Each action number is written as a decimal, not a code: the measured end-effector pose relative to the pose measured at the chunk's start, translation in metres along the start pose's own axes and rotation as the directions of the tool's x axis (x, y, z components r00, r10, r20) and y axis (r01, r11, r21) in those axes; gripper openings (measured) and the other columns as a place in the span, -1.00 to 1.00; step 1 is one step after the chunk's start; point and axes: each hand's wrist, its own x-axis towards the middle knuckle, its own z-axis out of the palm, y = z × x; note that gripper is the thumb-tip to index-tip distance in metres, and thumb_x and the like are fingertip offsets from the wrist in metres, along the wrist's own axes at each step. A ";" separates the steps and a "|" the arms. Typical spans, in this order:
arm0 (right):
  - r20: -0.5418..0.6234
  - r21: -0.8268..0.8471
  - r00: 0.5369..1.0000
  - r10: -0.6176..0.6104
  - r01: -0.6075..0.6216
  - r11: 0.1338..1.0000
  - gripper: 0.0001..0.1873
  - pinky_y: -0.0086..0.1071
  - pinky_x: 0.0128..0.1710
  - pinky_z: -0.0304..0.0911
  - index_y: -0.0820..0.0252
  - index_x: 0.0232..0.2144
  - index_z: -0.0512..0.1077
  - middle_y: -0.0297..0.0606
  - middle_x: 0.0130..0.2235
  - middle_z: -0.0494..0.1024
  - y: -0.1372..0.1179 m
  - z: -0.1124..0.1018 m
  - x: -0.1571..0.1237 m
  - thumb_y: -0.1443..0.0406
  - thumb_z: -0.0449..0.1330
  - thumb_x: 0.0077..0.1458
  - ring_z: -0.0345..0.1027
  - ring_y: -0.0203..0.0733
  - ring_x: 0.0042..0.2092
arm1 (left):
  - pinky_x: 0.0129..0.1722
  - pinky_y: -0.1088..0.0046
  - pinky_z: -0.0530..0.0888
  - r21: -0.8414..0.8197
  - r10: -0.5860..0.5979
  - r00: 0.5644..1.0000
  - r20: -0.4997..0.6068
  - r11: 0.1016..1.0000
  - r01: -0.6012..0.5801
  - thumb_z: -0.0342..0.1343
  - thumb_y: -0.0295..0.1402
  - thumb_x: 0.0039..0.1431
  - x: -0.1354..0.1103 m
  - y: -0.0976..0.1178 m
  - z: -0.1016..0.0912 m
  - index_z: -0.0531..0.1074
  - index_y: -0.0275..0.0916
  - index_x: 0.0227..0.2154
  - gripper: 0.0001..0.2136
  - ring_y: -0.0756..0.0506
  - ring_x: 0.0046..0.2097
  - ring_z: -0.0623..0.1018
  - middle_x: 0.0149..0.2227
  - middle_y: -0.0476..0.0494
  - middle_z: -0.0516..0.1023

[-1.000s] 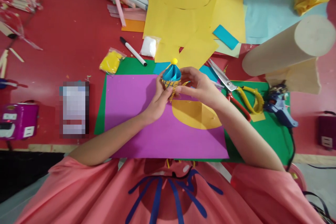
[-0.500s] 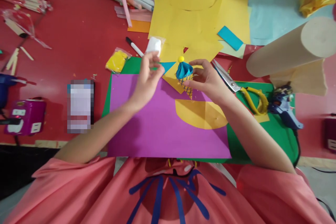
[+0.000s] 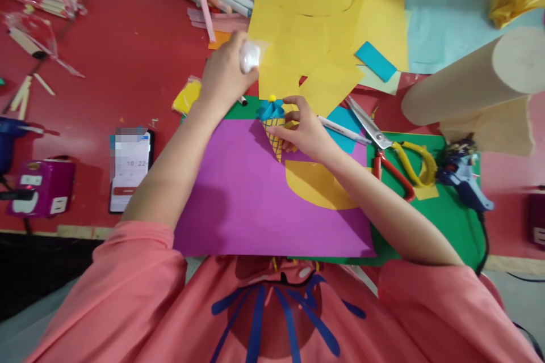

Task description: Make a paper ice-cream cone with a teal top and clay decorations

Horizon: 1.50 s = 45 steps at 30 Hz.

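My left hand is closed on a small white packet in clear plastic, raised over the left edge of the yellow paper. In my right hand is a small paper ice cream cone. Its cone is yellow with dark criss-cross lines, its top is folded blue paper, and a yellow ball sits at the tip. The cone points down over the purple sheet. A yellow packet lies partly behind my left wrist. Right of my right hand, a white pen rests across blue paper.
Scissors with yellow handles, red-handled pliers or scissors and a blue glue gun lie at the right on the green mat. A thick cardboard tube lies behind them. A phone is at the left.
My left hand has moved up and left and picked up the white packet. My right hand has shifted left with the ice cream cone, uncovering the white pen and blue paper.
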 end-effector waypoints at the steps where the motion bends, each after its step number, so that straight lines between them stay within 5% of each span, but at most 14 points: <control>1: 0.001 0.015 1.000 -0.002 0.002 1.000 -0.32 -0.42 -0.64 0.28 0.04 0.06 0.14 -0.31 -0.21 0.46 0.001 0.003 0.002 0.23 0.38 -0.04 0.32 -0.38 -0.57 | 0.15 0.37 0.32 -0.044 0.036 0.999 -0.027 0.998 -0.037 0.36 -0.11 0.00 -0.003 0.006 -0.009 0.21 -0.21 0.08 -0.35 -0.07 0.03 0.42 -0.01 -0.01 0.43; 5: -0.003 0.026 1.000 -0.015 0.015 1.000 -0.24 -0.39 -0.65 0.32 0.06 0.15 0.08 -0.14 -0.03 0.43 0.006 0.014 0.010 0.29 0.35 -0.02 0.35 -0.36 -0.56 | 0.08 0.30 0.45 -0.224 0.198 0.953 -0.228 0.942 -0.249 0.18 -0.05 0.20 -0.036 0.035 -0.045 0.25 0.01 0.04 -0.59 -0.09 0.05 0.50 0.01 0.03 0.48; 9: -0.035 -0.028 0.998 -0.059 0.058 0.998 -0.24 -0.43 -0.62 0.29 0.06 0.18 0.07 -0.10 0.02 0.39 0.005 0.018 0.008 0.33 0.33 0.00 0.36 -0.37 -0.50 | 0.01 0.24 0.52 -0.319 0.235 0.941 -0.244 0.897 -0.307 0.09 0.02 0.21 -0.074 0.062 -0.059 0.28 0.17 0.02 -0.66 -0.12 0.09 0.51 0.04 0.09 0.44; 12: -0.118 -0.102 0.978 -0.169 0.158 0.982 -0.45 -0.47 -0.58 0.25 0.05 0.06 0.24 -0.16 0.00 0.39 -0.001 0.007 -0.005 0.29 0.32 0.04 0.34 -0.36 -0.43 | -0.08 0.31 0.53 -0.473 0.203 0.957 -0.209 0.835 -0.280 0.20 0.00 0.13 -0.096 0.069 -0.049 0.27 0.10 0.05 -0.55 -0.13 0.04 0.53 0.09 0.05 0.39; 15: -0.138 -0.113 0.963 -0.230 0.216 0.970 -0.83 -0.45 -0.58 0.18 0.15 -0.34 0.38 -0.27 -0.28 0.45 -0.008 -0.011 -0.029 0.18 0.17 0.23 0.23 -0.41 -0.52 | -0.14 0.37 0.52 -0.585 0.185 0.983 0.000 0.797 -0.150 0.26 -0.04 0.10 -0.123 0.071 -0.027 0.20 -0.02 0.14 -0.41 -0.14 0.00 0.54 0.05 -0.09 0.41; 18: -0.110 0.032 0.982 -0.152 0.157 0.987 -0.57 -0.46 -0.62 0.13 0.18 -0.44 0.39 -0.36 -0.49 0.39 -0.007 -0.025 -0.056 0.00 0.05 0.29 0.23 -0.40 -0.58 | -0.12 0.37 0.53 -0.543 0.256 0.955 0.149 0.828 -0.137 0.25 -0.09 0.12 -0.155 0.075 -0.002 0.17 -0.07 0.18 -0.38 -0.15 0.02 0.54 0.08 -0.18 0.43; 21: -0.106 0.150 0.990 -0.089 0.104 0.983 -0.56 -0.46 -0.61 0.18 0.18 -0.37 0.42 -0.36 -0.50 0.40 0.002 -0.030 -0.074 -0.07 0.10 0.23 0.30 -0.35 -0.53 | 0.02 0.27 0.50 -0.396 0.342 0.927 0.153 0.881 -0.260 0.28 -0.20 0.10 -0.177 0.078 0.015 0.19 -0.09 0.19 -0.38 -0.17 0.08 0.49 0.11 -0.21 0.42; 26: -0.082 0.185 0.996 -0.026 0.041 0.982 -0.74 -0.46 -0.58 0.16 0.19 -0.41 0.47 -0.39 -0.51 0.44 0.016 -0.035 -0.079 0.11 0.26 0.14 0.24 -0.38 -0.55 | 0.09 0.19 0.46 -0.267 0.486 0.864 0.128 0.856 -0.442 0.21 -0.32 0.15 -0.185 0.075 0.024 0.15 -0.07 0.25 -0.38 -0.20 0.11 0.44 0.08 -0.22 0.41; 31: 0.144 0.278 0.983 0.115 -0.152 0.948 -0.72 -0.47 -0.58 0.12 0.23 -0.45 0.48 -0.37 -0.55 0.46 0.012 -0.046 -0.079 0.12 0.36 0.01 0.24 -0.38 -0.55 | 0.00 0.21 0.50 -0.220 0.481 0.864 0.148 0.868 -0.445 0.16 -0.34 0.14 -0.187 0.072 0.024 0.13 -0.05 0.27 -0.37 -0.20 0.05 0.47 0.03 -0.20 0.42; 37: 0.219 0.280 0.971 0.091 -0.152 0.948 -0.68 -0.49 -0.53 0.08 0.24 -0.49 0.41 -0.38 -0.53 0.43 0.008 -0.046 -0.084 0.12 0.35 0.04 0.20 -0.43 -0.52 | 0.02 0.26 0.51 -0.332 0.574 0.814 0.088 0.787 -0.519 0.10 -0.26 0.22 -0.190 0.073 0.019 0.17 -0.11 0.26 -0.45 -0.16 0.02 0.52 0.04 -0.21 0.50; 45: 0.321 0.332 0.938 0.132 -0.242 0.912 -0.73 -0.48 -0.56 0.17 0.19 -0.42 0.38 -0.40 -0.55 0.43 0.010 -0.042 -0.086 0.12 0.21 0.17 0.26 -0.38 -0.56 | -0.05 0.41 0.53 -0.428 0.467 0.871 0.152 0.826 -0.368 0.19 -0.20 0.17 -0.192 0.070 0.023 0.21 -0.15 0.24 -0.42 -0.12 -0.02 0.58 0.05 -0.21 0.54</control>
